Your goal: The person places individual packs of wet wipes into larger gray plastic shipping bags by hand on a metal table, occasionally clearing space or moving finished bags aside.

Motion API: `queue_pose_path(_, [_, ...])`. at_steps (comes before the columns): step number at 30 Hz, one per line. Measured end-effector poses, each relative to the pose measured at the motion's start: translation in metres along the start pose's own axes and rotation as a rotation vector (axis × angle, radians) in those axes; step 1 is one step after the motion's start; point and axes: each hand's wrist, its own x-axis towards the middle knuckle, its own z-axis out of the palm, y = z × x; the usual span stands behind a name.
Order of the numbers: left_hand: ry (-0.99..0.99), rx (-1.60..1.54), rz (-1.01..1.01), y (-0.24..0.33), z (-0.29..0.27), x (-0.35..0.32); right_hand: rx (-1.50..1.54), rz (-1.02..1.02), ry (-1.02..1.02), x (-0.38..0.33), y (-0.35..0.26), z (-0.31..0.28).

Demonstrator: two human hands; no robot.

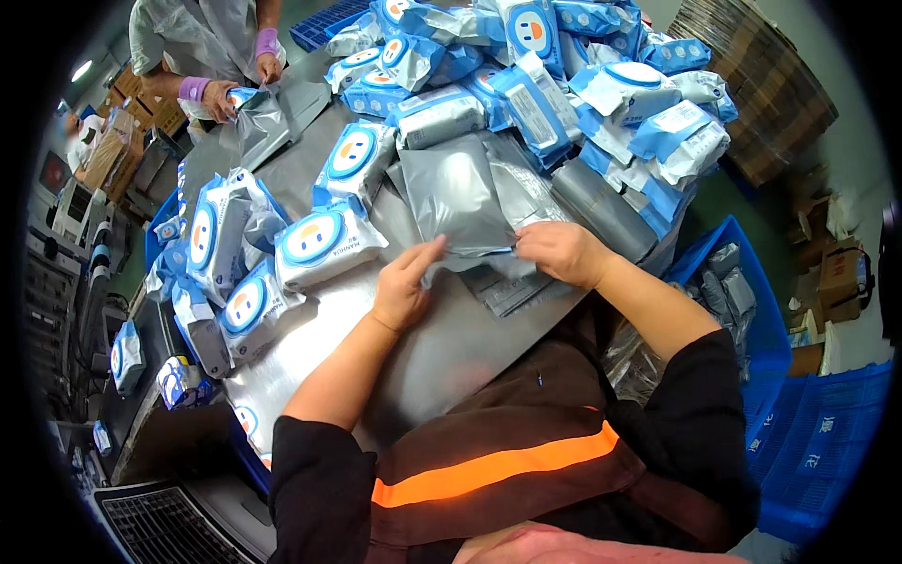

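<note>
A grey plastic mailing bag [453,193] lies on the metal table in front of me, its mouth edge toward my body. My left hand [404,289] pinches the left corner of that edge, fingertips slightly blurred. At the right corner, my right hand [562,252] grips the edge between thumb and fingers. Whether anything is inside the bag I cannot tell. More flat grey bags [507,293] lie under it, and another grey bundle [606,209] is beyond my right hand. A blue-and-white wipes pack [315,242] rests left of my left hand.
A high heap of wipes packs [536,103] covers the far side of the metal table [413,376]. Packs fill a blue crate [272,199] at left. Across the table a person [202,47] with purple wristbands handles a grey bag. A blue bin [766,329] stands at right.
</note>
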Motion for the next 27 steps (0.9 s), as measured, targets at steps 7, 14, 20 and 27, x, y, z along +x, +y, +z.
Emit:
queue_pose_path(7, [0.211, -0.293, -0.726, -0.013, 0.036, 0.016, 0.365, 0.936, 0.042, 0.036, 0.014, 0.069])
queue_pose_path(14, [0.186, -0.740, -1.034, -0.059, 0.045, 0.018, 0.869, 1.095, 0.148, 0.061, 0.004, 0.073])
queue_pose_path(20, [-0.235, -0.331, -0.594, -0.001, -0.031, 0.031, 1.652, 1.199, 0.274, 0.002, -0.060, 0.007])
queue_pose_path(27, [-0.281, 0.773, -0.408, -0.029, -0.135, -0.006, 1.375, 1.165, 0.653, -0.169, -0.094, -0.092])
